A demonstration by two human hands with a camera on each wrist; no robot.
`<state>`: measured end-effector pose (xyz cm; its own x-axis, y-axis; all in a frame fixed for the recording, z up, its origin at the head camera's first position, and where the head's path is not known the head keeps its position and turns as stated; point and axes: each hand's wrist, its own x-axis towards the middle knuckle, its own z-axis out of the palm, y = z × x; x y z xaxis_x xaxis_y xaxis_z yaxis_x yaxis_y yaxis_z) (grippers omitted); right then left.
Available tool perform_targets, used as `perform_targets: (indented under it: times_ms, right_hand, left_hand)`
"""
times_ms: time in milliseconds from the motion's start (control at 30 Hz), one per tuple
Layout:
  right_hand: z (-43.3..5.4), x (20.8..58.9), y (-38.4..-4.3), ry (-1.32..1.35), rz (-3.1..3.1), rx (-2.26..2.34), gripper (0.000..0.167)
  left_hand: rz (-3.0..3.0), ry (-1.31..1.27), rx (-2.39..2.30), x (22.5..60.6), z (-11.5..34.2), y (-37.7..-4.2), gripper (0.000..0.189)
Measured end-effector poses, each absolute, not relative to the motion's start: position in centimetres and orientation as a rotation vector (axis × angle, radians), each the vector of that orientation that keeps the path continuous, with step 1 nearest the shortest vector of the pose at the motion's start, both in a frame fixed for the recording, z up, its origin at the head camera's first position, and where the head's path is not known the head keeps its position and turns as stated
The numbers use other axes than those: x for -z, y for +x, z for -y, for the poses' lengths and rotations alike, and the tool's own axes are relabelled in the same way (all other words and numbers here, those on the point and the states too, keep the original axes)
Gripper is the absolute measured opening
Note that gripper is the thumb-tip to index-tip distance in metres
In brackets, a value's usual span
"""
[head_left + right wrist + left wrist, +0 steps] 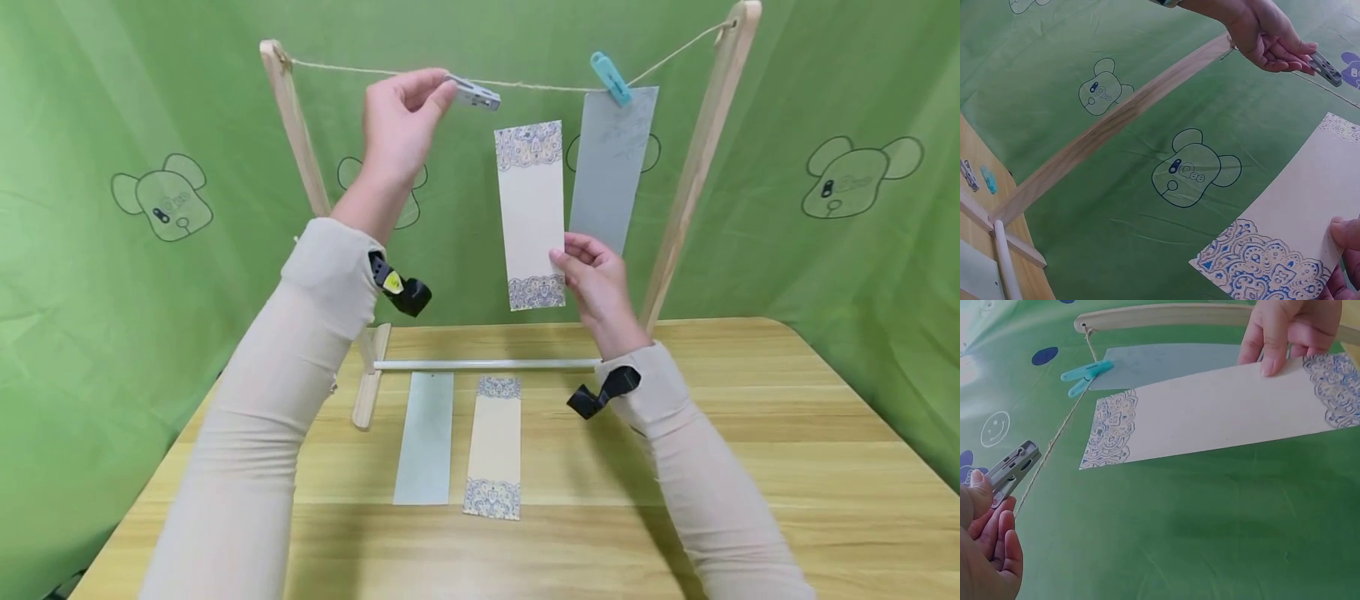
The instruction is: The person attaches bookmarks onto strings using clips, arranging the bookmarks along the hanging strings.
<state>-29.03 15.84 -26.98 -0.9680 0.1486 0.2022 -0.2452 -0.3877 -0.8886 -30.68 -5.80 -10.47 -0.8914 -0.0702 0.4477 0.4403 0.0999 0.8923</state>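
Thumb and fingers of my left hand (401, 117) pinch a grey clothespin (476, 94) beside the string (540, 86). My right hand (596, 279) holds a cream paper strip (534, 221) by its lower right edge. Blue lace patterns cover both ends of that strip, and its top hangs just below the string, apart from the clothespin. To the right, a turquoise clothespin (612, 79) clips a grey-blue paper strip (611, 167) to the string. In the left wrist view the grey clothespin (1015, 469) lies close to the string.
Wooden posts (705, 150) hold up the string, with a white bar (487, 365) low between them. On the table (787, 467) lie a pale blue strip (425, 442) and another patterned cream strip (495, 433). Beyond the rack's foot are grey (969, 175) and turquoise (989, 179) clothespins.
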Motion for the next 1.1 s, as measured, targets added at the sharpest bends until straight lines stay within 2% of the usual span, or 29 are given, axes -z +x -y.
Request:
perform_targets:
  times_ms: [567, 1100]
  right_hand:
    - [-15.5, 25.6, -29.3, 0.069, 1.506, -2.457, 0.021]
    - [-15.5, 24.8, -30.0, 0.084, 1.394, -2.498, 0.023]
  left_hand:
    - [2.266, -0.366, 1.455, 6.5, 2.5, -32.2, 0.023]
    - [2.410, -0.303, 1.202, 5.9, 0.6, -33.2, 0.023]
